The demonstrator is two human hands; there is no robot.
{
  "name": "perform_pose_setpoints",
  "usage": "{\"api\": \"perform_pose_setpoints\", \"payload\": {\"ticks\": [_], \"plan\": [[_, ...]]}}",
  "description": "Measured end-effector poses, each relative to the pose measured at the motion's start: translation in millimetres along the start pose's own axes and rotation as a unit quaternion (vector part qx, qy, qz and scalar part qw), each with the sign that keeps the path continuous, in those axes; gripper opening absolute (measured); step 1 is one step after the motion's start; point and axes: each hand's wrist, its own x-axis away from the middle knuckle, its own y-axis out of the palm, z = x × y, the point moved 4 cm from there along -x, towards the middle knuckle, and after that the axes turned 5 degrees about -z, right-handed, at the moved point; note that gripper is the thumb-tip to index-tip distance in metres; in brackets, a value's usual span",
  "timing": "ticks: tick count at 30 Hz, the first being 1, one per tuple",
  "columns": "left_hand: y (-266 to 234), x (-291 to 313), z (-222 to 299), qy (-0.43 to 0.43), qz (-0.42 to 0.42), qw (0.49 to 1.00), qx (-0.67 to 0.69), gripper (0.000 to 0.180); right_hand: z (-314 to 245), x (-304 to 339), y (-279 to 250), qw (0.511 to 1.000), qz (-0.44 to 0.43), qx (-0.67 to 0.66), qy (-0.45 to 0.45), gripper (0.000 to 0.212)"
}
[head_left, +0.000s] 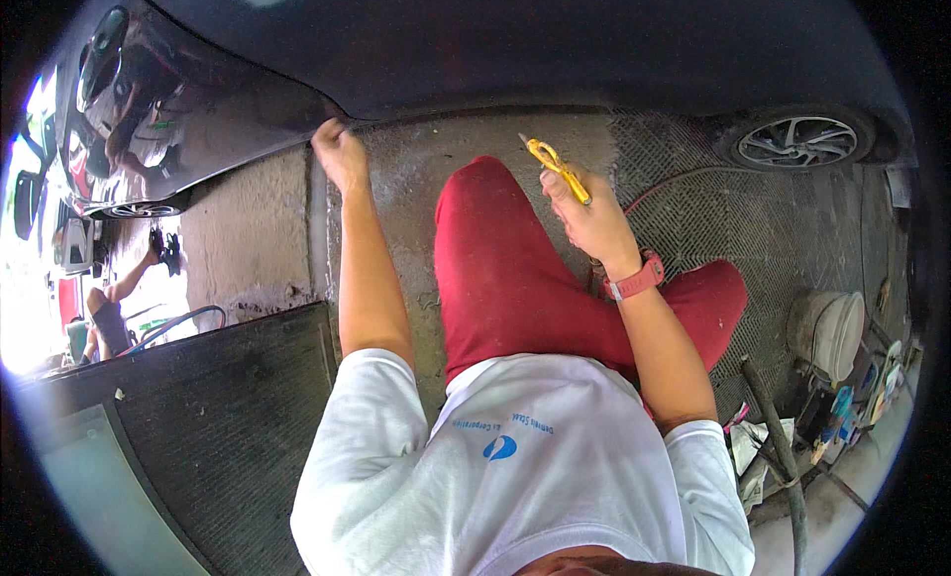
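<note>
We've got open concrete floor (475, 145) btwn our hands under the car's dark body edge (297, 110), w/ our red-trousered knee (485, 239) blocking the middle, a black mat (228, 408) at left & bucket (827, 328) clutter right.

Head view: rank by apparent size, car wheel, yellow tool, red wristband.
1. car wheel, largest, though far from the camera.
2. yellow tool, held in the right hand.
3. red wristband: close to the tool in extent, so ranks 2 and 3 are unsure.

The car body (396, 51) stretches ahead — wheel (797, 140) at right, mat (228, 418) lower left — bucket (827, 333) far right.
</note>
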Motion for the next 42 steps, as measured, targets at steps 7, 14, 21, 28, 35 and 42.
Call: {"api": "perform_pose_setpoints", "payload": {"ticks": [7,14,21,28,35,42], "plan": [[78.8,66.4,72.1,0.021,-0.123,0.991,0.048,0.085,-2.0,0.8,7.2,1.000,-0.015,0.008,0.018,0.062],[158.0,166.8,120.6,0.020,-0.280,0.953,0.118,0.091,-6.2,0.6,5.9,1.000,-0.004,-0.031,0.000,0.057],[98.1,41.6,30.2,-0.104,-0.113,0.981,0.116,0.086,-6.1,0.2,12.4,0.999,-0.024,0.014,0.021,0.057],[104.8,23.5,25.2,-0.306,-0.142,0.808,0.483,0.094,-48.0,19.4,19.1,0.993,-0.078,0.018,-0.086,0.053],[104.4,15.9,-16.3,-0.417,-0.124,0.726,0.532,0.104,-63.5,24.1,18.9,0.989,-0.104,0.050,-0.088,0.055],[68.6,0.3,125.7,-0.030,0.066,0.978,0.194,0.098,-119.1,25.1,-1.7,0.980,-0.062,-0.048,-0.183,0.043]]}}
